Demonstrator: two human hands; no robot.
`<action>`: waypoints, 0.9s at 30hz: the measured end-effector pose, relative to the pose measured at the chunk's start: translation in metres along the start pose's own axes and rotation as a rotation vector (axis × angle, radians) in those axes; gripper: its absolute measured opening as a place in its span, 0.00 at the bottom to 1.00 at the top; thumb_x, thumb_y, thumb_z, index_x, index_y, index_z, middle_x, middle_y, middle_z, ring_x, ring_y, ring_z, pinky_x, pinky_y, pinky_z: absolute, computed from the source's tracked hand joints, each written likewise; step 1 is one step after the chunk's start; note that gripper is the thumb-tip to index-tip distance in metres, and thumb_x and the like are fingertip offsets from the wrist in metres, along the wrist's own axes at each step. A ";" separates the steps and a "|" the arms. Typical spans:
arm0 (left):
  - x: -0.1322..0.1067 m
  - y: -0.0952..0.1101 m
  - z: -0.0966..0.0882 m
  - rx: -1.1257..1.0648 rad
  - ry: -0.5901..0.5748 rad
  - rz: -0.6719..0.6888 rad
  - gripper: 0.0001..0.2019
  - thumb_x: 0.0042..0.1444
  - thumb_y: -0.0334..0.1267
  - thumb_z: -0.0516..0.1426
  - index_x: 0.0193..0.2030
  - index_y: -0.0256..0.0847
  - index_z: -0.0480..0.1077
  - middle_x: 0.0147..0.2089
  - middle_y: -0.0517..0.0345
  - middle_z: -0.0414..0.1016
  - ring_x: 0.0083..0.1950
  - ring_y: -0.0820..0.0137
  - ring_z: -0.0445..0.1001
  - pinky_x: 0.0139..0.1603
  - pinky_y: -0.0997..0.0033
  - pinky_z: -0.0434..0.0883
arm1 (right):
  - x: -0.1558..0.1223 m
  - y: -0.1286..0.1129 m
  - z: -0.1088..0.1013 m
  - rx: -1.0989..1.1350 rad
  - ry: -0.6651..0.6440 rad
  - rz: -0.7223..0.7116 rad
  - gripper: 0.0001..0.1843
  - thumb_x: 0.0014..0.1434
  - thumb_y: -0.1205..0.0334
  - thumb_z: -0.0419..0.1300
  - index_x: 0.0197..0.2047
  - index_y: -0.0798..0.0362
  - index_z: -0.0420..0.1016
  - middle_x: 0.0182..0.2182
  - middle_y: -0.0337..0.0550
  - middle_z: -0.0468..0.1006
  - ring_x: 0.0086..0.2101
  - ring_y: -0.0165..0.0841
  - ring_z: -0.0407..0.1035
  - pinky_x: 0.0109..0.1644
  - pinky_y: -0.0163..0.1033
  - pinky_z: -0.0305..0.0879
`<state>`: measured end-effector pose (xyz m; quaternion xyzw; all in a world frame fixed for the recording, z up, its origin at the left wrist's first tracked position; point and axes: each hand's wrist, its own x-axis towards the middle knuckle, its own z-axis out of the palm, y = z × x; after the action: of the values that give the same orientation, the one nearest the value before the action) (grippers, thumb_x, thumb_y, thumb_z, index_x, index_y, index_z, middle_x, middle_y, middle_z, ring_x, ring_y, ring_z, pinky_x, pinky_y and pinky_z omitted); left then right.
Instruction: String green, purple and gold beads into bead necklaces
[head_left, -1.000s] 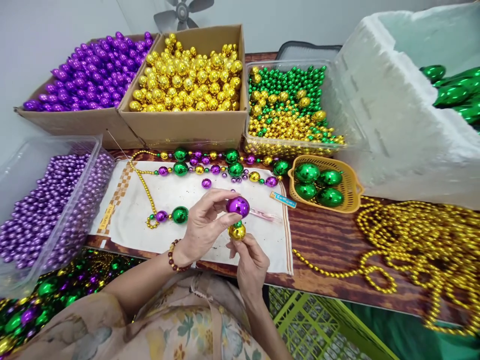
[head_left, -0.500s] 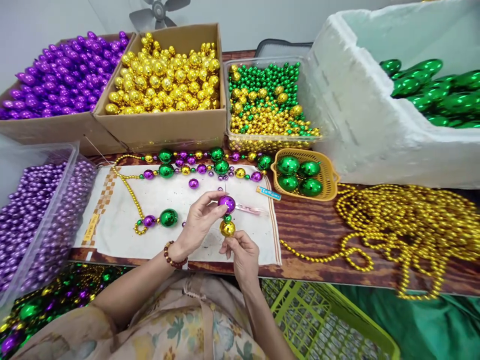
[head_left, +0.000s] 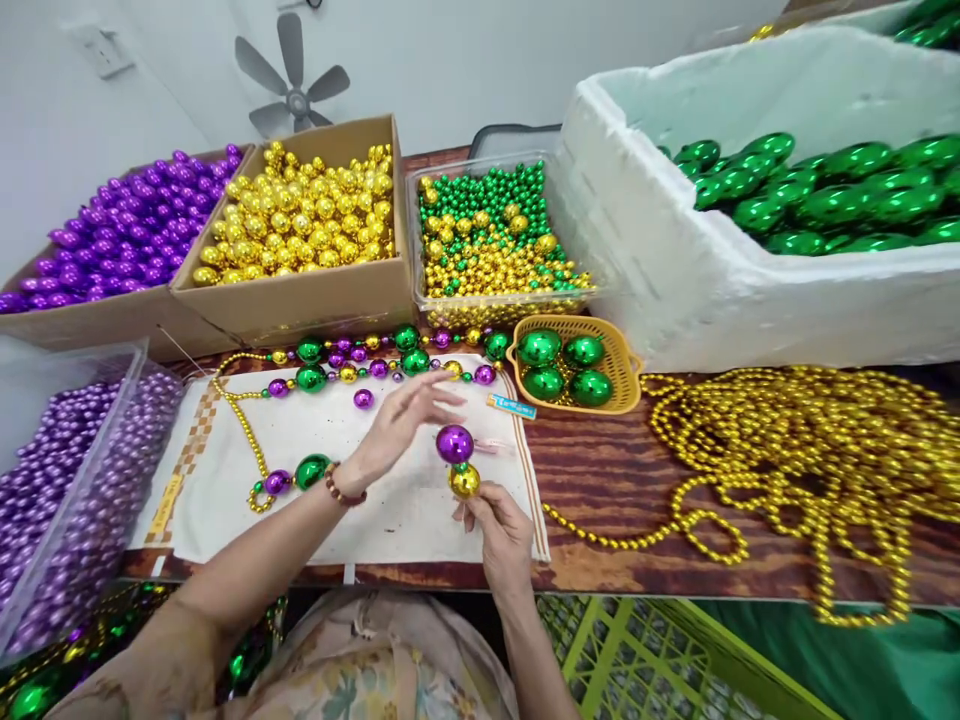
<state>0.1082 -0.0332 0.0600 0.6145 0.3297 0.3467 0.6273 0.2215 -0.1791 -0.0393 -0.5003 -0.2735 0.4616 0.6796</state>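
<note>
Across the wooden surface (head_left: pixel 585 480), I see the white foam box (head_left: pixel 720 310) beyond my grips and off to the right, with the gold-bead carton (head_left: pixel 300 300) beyond my left grip (head_left: pixel 396 432). The white cloth (head_left: pixel 375 510) lies under both grips; the orange basket (head_left: pixel 631 376) sits beyond and right of my right grip (head_left: pixel 504 530). A laid-out bead strand (head_left: pixel 310 379) runs beyond my left grip. That grip is empty, fingers spread, just above and left of the purple bead (head_left: pixel 454 444). My right grip is pinched at the gold bead's (head_left: pixel 464 481) base, holding it up with the purple bead above and the small green bead (head_left: pixel 463 467) between. I judge this to be the stacking step; next calls for a steady right pinch while the left fetches another bead.
</note>
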 end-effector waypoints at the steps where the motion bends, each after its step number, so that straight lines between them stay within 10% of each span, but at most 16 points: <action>1: 0.021 0.006 -0.002 0.100 0.028 0.054 0.24 0.69 0.54 0.49 0.60 0.41 0.71 0.49 0.45 0.80 0.44 0.66 0.80 0.47 0.64 0.75 | 0.003 -0.002 -0.003 -0.006 -0.007 -0.028 0.10 0.60 0.56 0.65 0.32 0.53 0.78 0.21 0.39 0.76 0.21 0.27 0.65 0.25 0.31 0.62; 5: 0.136 0.030 -0.006 0.821 0.073 0.352 0.13 0.68 0.39 0.53 0.51 0.37 0.76 0.51 0.45 0.79 0.53 0.63 0.76 0.58 0.61 0.70 | 0.009 -0.010 -0.008 -0.030 -0.021 -0.078 0.09 0.61 0.58 0.64 0.32 0.53 0.79 0.20 0.38 0.75 0.21 0.27 0.66 0.25 0.31 0.62; 8: 0.215 0.035 -0.003 1.389 -0.052 0.253 0.15 0.65 0.27 0.49 0.50 0.33 0.77 0.51 0.41 0.77 0.54 0.60 0.75 0.57 0.61 0.70 | 0.008 -0.012 -0.010 -0.048 -0.018 -0.066 0.10 0.62 0.57 0.64 0.31 0.53 0.78 0.20 0.39 0.74 0.21 0.28 0.66 0.25 0.32 0.62; 13: 0.269 0.019 0.001 1.623 -0.171 0.136 0.18 0.59 0.21 0.50 0.49 0.32 0.78 0.53 0.37 0.76 0.57 0.55 0.74 0.55 0.59 0.70 | 0.001 -0.007 -0.014 -0.070 -0.024 -0.007 0.13 0.63 0.54 0.62 0.32 0.53 0.78 0.20 0.39 0.73 0.21 0.29 0.66 0.26 0.33 0.63; 21: 0.262 0.023 0.000 1.208 0.034 0.268 0.11 0.61 0.25 0.55 0.49 0.33 0.73 0.51 0.41 0.73 0.55 0.56 0.73 0.57 0.55 0.67 | 0.002 -0.004 -0.011 -0.064 0.027 0.108 0.12 0.60 0.54 0.64 0.31 0.53 0.77 0.21 0.40 0.75 0.22 0.29 0.68 0.27 0.32 0.64; 27: 0.120 0.032 -0.013 0.069 0.001 0.057 0.06 0.60 0.32 0.60 0.44 0.39 0.75 0.37 0.56 0.76 0.37 0.72 0.77 0.44 0.68 0.72 | 0.003 -0.001 -0.003 -0.048 0.037 0.109 0.11 0.58 0.54 0.65 0.32 0.54 0.77 0.22 0.40 0.76 0.22 0.29 0.69 0.26 0.33 0.64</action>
<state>0.1608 0.0747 0.0934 0.6447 0.3240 0.3531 0.5955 0.2256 -0.1782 -0.0397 -0.5390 -0.2439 0.4819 0.6463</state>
